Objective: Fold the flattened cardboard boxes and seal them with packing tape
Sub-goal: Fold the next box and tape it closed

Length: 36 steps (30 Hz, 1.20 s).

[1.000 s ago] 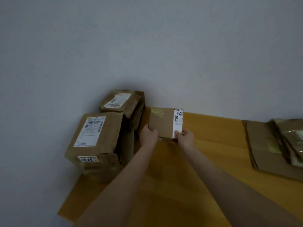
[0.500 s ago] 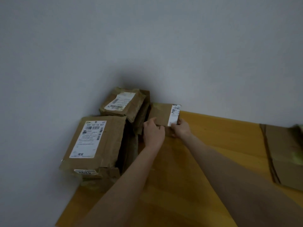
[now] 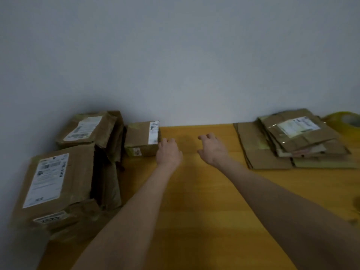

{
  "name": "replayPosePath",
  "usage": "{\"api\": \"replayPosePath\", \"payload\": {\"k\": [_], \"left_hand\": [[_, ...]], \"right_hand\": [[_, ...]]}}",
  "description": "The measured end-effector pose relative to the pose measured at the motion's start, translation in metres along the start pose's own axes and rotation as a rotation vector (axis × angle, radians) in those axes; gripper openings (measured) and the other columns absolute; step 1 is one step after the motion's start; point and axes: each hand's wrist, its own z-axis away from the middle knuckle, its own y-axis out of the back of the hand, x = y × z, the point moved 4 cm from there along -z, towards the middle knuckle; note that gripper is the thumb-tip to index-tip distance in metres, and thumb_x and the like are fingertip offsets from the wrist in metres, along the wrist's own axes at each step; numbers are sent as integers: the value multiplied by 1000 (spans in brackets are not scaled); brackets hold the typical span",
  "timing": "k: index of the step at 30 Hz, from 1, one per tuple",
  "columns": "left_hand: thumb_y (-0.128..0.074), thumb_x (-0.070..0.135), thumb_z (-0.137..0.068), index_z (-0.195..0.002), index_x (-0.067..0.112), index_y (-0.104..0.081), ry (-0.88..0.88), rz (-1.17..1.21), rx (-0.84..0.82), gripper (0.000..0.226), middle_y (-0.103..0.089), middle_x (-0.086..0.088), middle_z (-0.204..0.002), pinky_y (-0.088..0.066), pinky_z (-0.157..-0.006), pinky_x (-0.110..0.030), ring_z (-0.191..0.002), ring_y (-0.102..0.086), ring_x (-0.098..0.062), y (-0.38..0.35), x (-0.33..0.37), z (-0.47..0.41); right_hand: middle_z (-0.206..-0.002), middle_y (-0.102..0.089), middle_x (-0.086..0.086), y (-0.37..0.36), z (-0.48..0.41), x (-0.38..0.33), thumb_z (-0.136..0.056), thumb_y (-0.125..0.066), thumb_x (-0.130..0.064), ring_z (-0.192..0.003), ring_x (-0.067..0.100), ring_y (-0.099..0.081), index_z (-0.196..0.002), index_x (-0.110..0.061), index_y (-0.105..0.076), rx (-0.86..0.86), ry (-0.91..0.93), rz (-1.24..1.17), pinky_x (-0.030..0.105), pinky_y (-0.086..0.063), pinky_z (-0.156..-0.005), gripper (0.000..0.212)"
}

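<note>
A small folded cardboard box [image 3: 141,138] with a white label stands on the wooden table [image 3: 194,201] against the back wall. My left hand [image 3: 168,152] hovers just right of it, fingers loosely curled, holding nothing. My right hand [image 3: 213,148] is further right over bare table, also loosely curled and holding nothing. A stack of flattened cardboard boxes [image 3: 292,139] lies at the back right. A roll of yellowish packing tape [image 3: 347,119] shows at the right edge behind the stack.
Two larger taped boxes sit at the left: one [image 3: 58,184] near the front corner, another [image 3: 91,128] behind it by the wall. The table's left edge runs under them. The grey wall closes the back.
Both hands have let go of the small box, which now stands by the wall, and have drawn back to the right. The view has swung right, showing the flat stack and tape.
</note>
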Motion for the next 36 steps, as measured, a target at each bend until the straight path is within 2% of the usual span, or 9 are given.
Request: {"api": "replayPosePath", "payload": {"k": [10, 17, 21, 32, 36], "left_hand": [[-52, 23, -95, -138, 10, -41, -251, -105, 7, 46, -34, -12, -142, -36, -105, -36, -129, -36, -27, -38, 160, 56], [-53, 20, -94, -135, 12, -44, -262, -84, 39, 43, -36, -10, -140, -41, -96, -36, -126, -39, -25, -86, 293, 119], [-54, 20, -92, -135, 12, -45, -286, -61, 41, 44, -39, -11, -137, -44, -97, -35, -124, -41, -25, -110, 352, 135], [-54, 20, -90, -137, 12, -43, -307, -40, -2, 48, -37, -8, -140, -46, -94, -37, -126, -39, -24, -172, 436, 80], [-50, 24, -94, -138, 10, -42, -262, -25, -8, 47, -35, -11, -141, -44, -96, -39, -127, -40, -28, -186, 447, 54]], "right_hand": [[-143, -34, 10, 68, 71, 136, -96, -53, -29, -130, 31, -34, -143, -17, -35, 119, -89, 0, 41, -38, -104, 52], [-142, -36, 10, 113, 127, 267, -95, -54, -26, -129, 29, -36, -141, -16, -38, 174, -65, -38, 41, -40, -101, 50], [-140, -38, 10, 136, 142, 330, -94, -56, -29, -127, 28, -38, -140, -17, -39, 195, -89, -47, 40, -41, -102, 50], [-144, -36, 9, 151, 77, 431, -94, -55, -29, -129, 28, -37, -142, -18, -37, 132, -182, -62, 41, -40, -104, 52], [-142, -39, 12, 149, 42, 465, -92, -58, -31, -128, 30, -42, -141, -14, -38, 115, -285, -217, 42, -39, -105, 56]]}}
